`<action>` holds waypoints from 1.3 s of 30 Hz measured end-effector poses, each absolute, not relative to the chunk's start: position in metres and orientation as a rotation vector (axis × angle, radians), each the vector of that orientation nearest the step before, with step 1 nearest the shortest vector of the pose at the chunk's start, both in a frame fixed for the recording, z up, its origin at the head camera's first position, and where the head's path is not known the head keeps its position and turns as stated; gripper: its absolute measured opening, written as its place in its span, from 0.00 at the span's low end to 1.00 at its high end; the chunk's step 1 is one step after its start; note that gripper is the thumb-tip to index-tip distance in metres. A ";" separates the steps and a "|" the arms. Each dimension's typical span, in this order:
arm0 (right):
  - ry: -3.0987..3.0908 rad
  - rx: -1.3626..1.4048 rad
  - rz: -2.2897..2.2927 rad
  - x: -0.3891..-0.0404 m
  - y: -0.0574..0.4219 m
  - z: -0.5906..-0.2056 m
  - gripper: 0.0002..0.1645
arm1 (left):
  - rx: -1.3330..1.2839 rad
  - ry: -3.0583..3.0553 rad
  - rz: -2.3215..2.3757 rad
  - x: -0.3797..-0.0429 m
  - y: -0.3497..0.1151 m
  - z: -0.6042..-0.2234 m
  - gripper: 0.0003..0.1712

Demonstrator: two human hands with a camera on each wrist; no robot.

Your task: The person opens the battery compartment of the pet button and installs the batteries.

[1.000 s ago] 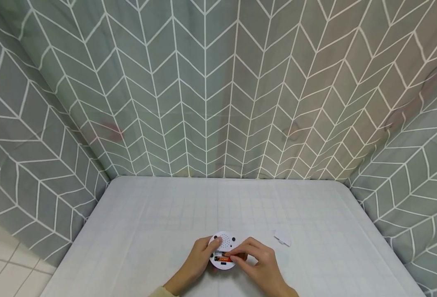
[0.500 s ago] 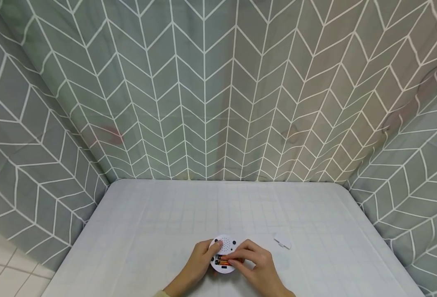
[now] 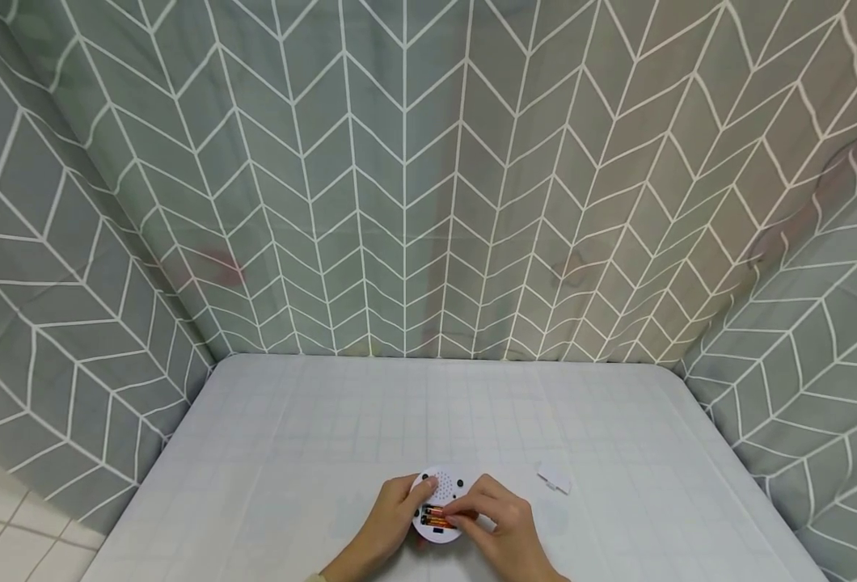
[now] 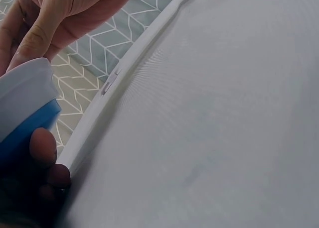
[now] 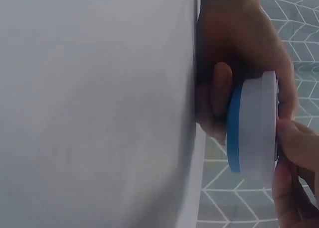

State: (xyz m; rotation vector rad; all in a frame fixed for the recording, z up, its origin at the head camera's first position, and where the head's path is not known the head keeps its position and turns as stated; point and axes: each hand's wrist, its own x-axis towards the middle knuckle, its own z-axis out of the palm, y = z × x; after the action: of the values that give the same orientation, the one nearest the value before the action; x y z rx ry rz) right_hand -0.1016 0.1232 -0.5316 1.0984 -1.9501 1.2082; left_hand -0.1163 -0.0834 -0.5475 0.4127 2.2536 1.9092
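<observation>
A round white device (image 3: 444, 485) with a speaker grille and dark feet is held back side up near the table's front edge. My left hand (image 3: 390, 512) grips it from the left, thumb on the grille side and fingers beneath. Two orange and black batteries (image 3: 434, 521) lie side by side in its uncovered compartment. The fingertips of my right hand (image 3: 503, 521) pinch at the right end of the upper battery, hiding that end. In the right wrist view, the device (image 5: 256, 128) is seen edge-on, with a blue band (image 5: 233, 133) on its underside.
A small white battery cover (image 3: 555, 477) lies on the table to the right of the hands. The white cloth-covered table (image 3: 327, 404) reaches back to a grey-green patterned curtain (image 3: 414, 202), which also hangs along both sides.
The upper battery, earlier partly hidden under the right fingers, now shows lying beside the lower one. The hands and device sit slightly lower in view.
</observation>
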 end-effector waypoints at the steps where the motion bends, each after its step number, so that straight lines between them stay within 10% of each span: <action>1: -1.944 1.107 1.186 -0.102 0.122 -0.532 0.20 | 0.421 2.255 1.910 -0.116 -0.084 -0.548 0.22; 24: -1.840 1.177 1.017 -0.107 0.122 -0.536 0.04 | 0.426 2.257 1.872 -0.118 -0.084 -0.550 0.25; 39: -1.827 1.113 1.152 -0.105 0.129 -0.533 0.21 | 0.366 2.222 1.883 -0.118 -0.085 -0.548 0.25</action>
State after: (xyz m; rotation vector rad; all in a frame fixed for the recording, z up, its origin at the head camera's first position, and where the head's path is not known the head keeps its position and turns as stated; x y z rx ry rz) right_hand -0.1053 0.1293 -0.5334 1.1127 -1.8274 1.1518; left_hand -0.1179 -0.0845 -0.5485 0.3665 2.2221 1.8834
